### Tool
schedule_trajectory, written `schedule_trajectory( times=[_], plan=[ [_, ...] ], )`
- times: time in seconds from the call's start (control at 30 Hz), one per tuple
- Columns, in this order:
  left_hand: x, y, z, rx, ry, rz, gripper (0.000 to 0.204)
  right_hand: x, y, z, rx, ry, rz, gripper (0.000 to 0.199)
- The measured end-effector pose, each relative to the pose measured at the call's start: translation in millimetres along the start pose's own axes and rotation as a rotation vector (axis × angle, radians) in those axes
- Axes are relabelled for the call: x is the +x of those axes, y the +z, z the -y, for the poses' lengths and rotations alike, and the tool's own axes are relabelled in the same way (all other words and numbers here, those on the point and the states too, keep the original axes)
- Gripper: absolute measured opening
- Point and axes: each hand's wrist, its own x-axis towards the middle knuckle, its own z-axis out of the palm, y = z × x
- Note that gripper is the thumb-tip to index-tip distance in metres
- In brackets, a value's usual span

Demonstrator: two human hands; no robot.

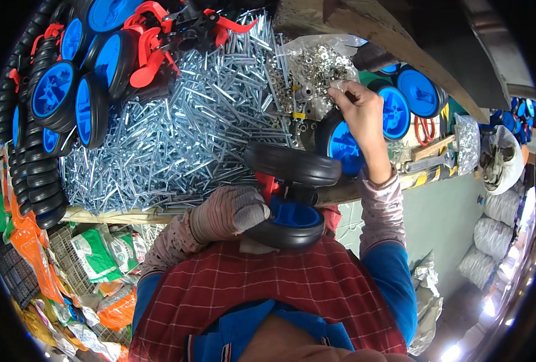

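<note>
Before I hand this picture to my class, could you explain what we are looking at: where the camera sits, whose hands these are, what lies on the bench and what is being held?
There is one picture, taken by a wide fisheye camera on a person's head, looking down, so straight edges bend near the rim. There is no machine; both hands are the wearer's own. The left hand, in a knitted glove, grips a wheel assembly: two black tyres with blue hubs joined by a red part. The bare right hand reaches up, its fingers at a clear bag of small metal washers. On the bench lies a big heap of shiny metal pins. More blue wheels are piled at the left, others at the right, with red-handled scissors beyond them.
</note>
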Motion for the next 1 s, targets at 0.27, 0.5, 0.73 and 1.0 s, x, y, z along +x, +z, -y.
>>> schedule_trajectory(
  times=[0.27, 0.5, 0.73, 1.0],
  plan=[
    [6.0, -2.5, -0.6, 0.013, 0.026, -0.046, 0.029, -5.0, 10.4, 16.0, 0.122, -0.135, -0.059, 0.012],
    [6.2, -1.2, -1.1, 0.016, 0.008, -0.013, 0.026, -6.7, 10.1, 10.8, 0.086, -0.205, 0.015, 0.014],
    [9.1, -2.0, -4.5, 0.036, 0.001, -0.019, 0.027, 1.3, 12.6, 21.3, 0.185, -0.084, 0.067, 0.022],
    [2.0, 1.0, -1.5, 0.015, 0.02, -0.027, 0.029, 1.0, 5.1, 15.8, 0.092, -0.278, 0.144, 0.022]
  ],
)
